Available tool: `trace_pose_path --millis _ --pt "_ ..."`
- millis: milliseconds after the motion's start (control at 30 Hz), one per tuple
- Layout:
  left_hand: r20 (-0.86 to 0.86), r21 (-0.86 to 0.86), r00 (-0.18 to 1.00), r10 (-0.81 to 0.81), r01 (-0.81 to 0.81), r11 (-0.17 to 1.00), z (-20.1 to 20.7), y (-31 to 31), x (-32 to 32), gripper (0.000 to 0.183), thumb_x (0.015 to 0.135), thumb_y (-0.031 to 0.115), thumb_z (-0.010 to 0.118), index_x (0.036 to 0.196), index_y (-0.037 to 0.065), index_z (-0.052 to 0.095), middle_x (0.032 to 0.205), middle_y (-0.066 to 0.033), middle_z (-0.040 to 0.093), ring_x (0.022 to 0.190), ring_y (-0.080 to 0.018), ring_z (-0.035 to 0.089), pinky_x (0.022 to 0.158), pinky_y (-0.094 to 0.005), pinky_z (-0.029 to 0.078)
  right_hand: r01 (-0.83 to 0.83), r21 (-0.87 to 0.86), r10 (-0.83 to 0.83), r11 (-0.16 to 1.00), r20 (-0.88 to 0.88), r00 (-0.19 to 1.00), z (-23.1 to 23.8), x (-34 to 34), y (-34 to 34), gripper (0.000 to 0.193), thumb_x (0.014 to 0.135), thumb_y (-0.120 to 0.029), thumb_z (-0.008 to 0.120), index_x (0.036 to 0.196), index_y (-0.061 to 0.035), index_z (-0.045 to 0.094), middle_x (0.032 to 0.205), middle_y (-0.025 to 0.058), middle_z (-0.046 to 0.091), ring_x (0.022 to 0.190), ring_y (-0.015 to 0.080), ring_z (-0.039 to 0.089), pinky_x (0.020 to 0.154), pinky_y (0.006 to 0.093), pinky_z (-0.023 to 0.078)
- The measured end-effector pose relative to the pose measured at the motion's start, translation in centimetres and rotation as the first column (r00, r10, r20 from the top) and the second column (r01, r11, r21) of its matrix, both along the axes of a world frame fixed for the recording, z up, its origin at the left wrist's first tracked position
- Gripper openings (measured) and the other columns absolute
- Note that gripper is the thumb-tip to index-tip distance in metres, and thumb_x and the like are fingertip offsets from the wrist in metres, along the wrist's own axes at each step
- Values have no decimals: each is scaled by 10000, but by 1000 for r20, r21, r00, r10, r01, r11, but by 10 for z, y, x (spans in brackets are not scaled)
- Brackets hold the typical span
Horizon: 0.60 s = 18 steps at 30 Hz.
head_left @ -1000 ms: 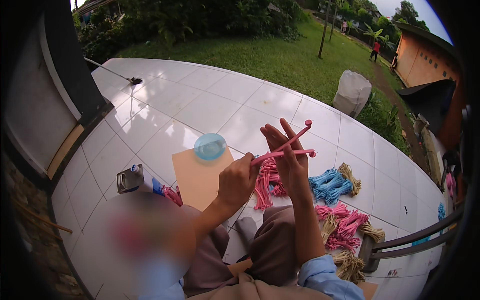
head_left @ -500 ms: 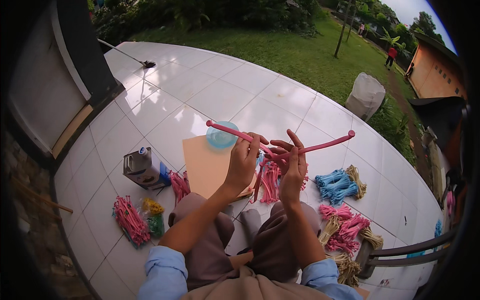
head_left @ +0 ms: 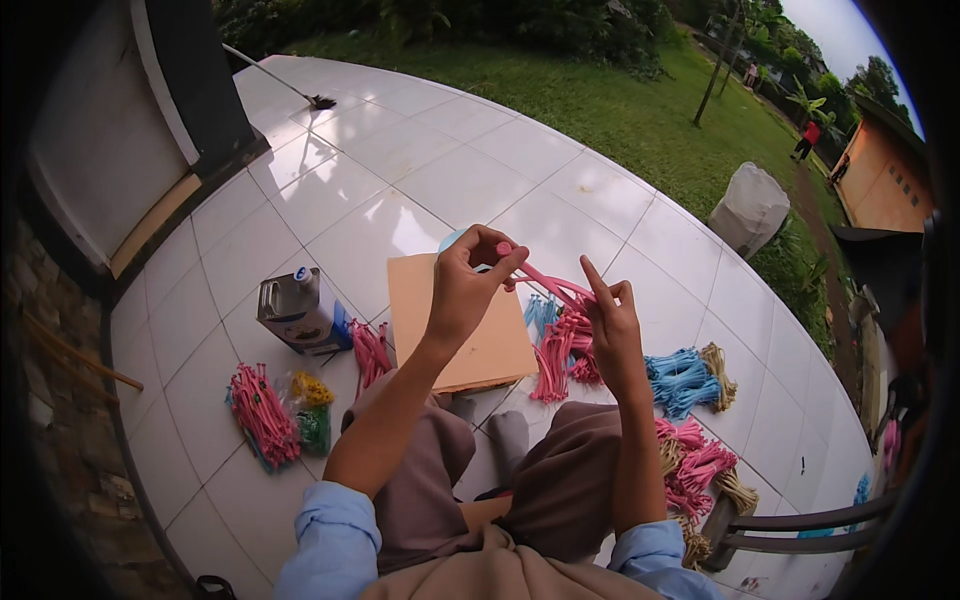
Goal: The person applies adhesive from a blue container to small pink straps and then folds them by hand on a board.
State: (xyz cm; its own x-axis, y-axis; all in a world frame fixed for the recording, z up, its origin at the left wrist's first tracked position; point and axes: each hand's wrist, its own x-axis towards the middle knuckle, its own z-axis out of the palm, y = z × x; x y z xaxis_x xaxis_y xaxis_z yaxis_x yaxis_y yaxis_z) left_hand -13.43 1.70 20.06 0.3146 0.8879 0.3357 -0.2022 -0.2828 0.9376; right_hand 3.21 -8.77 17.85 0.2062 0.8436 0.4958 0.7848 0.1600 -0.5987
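A pink rubbery strap with a knobbed end is stretched between my two hands, above the tiled floor. My left hand pinches it close to the knob, thumb against fingers. My right hand holds the other part, its index finger pointing up; the strap's far end is hidden there. Beneath my hands lies a flat tan board, and a light blue bowl shows partly behind my left hand. Bundles of pink straps lie on the floor right of the board.
A metal can stands left of the board. Pink bundles and a bag of yellow and green bits lie nearer. At right are blue bundles, pink and beige bundles and a dark chair. A white sack stands by the grass.
The strap's outstretched ends have been drawn in, and my left hand has moved up to one knobbed end. My right hand has shifted slightly right. The view has turned a little.
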Motion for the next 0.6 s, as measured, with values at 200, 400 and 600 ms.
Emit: trace_pose_path --millis 200,400,600 --pt "23 -87 998 -54 56 995 -2 3 -11 152 805 79 678 892 5 577 798 -28 596 732 -79 596 695 -226 544 19 -18 -22 1000 -183 983 -4 -3 2 466 924 -35 427 1359 -204 429 808 83 396 683 183 417 696 297 413" --pt "84 -62 993 -83 89 994 -2 6 -18 166 792 45 679 928 0 596 816 -34 582 795 -94 601 715 -232 556 -50 -59 38 997 -181 983 0 -8 1 477 908 -10 435 1344 -203 450 816 74 386 700 173 413 707 293 404" --pt "38 -24 975 -220 221 975 -7 11 -29 264 784 29 682 1038 21 609 867 -24 605 861 -82 584 772 -231 528 -139 -146 125 979 -103 987 -6 -11 3 454 901 -21 456 1324 -185 476 817 64 357 683 161 385 735 293 402"
